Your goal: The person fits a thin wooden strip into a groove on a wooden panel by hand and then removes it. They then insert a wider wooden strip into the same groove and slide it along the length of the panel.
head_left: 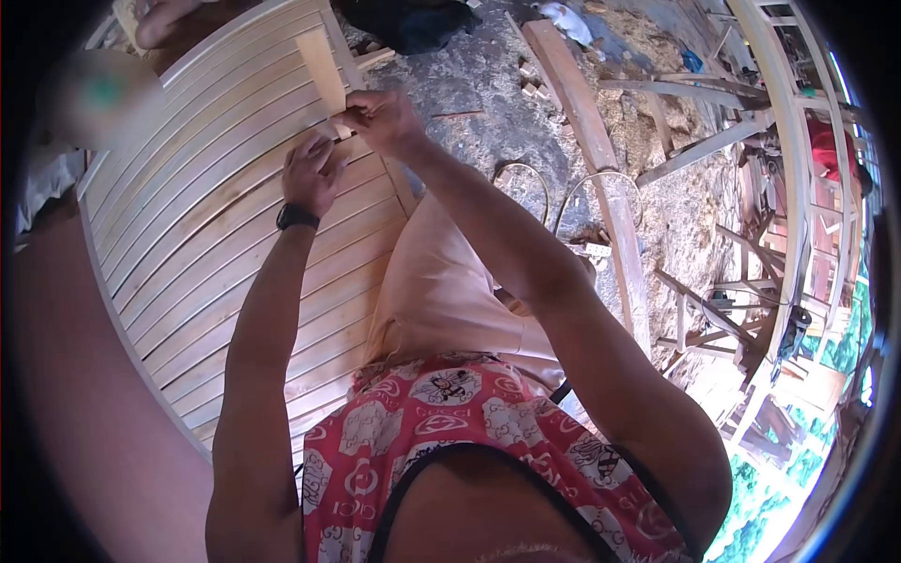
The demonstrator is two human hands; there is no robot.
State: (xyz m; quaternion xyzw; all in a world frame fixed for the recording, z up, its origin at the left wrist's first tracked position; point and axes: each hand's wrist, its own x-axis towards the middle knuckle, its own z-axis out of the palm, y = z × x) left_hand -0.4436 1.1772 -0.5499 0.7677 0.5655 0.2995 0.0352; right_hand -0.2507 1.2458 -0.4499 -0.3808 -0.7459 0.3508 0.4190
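Note:
A large panel of pale wooden slats lies below my hands. My right hand is bent over the panel's edge, its thumb and fingers pinched together near the lower end of a short flat wooden strip. A small pale bit shows at the fingertips, too small to name. Close beside it, my left hand is over the slats with curled fingers turned toward the right hand; what they hold, if anything, is hidden. A black watch is on the left wrist.
Another person is at the panel's far left. A long wooden beam lies on the rough ground to the right, near thin curved cables. Wooden frames stand farther right. A dark cloth-like heap lies beyond the panel.

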